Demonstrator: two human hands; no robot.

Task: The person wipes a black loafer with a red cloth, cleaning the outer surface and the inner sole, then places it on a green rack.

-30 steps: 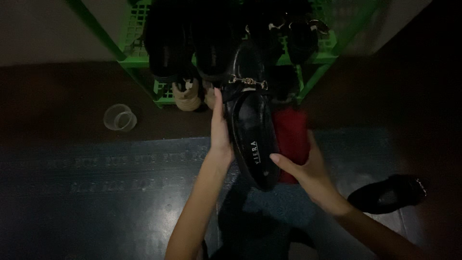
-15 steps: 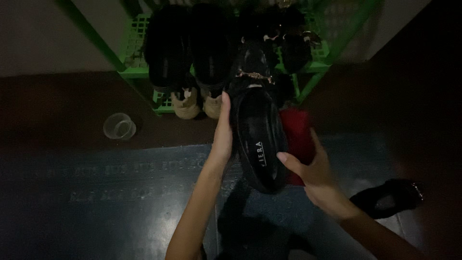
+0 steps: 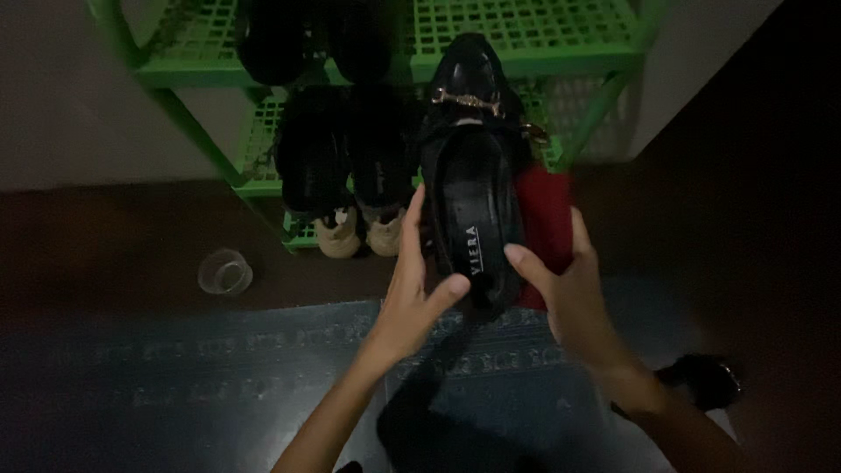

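Both hands grip one black shoe [image 3: 473,201] with a gold chain on its toe. The left hand [image 3: 412,293] holds its left side and the right hand [image 3: 569,285] holds its heel end beside something red [image 3: 545,219]. The shoe's toe points into the green shoe rack [image 3: 526,39], at the rack's front edge. A clear cup [image 3: 225,271] sits on the floor nearby.

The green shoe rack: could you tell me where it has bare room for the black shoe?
The top shelf is bare right of the dark pair, above the black shoe in both hands. The shelf below is crowded with dark shoes; tan shoes fill the bottom.
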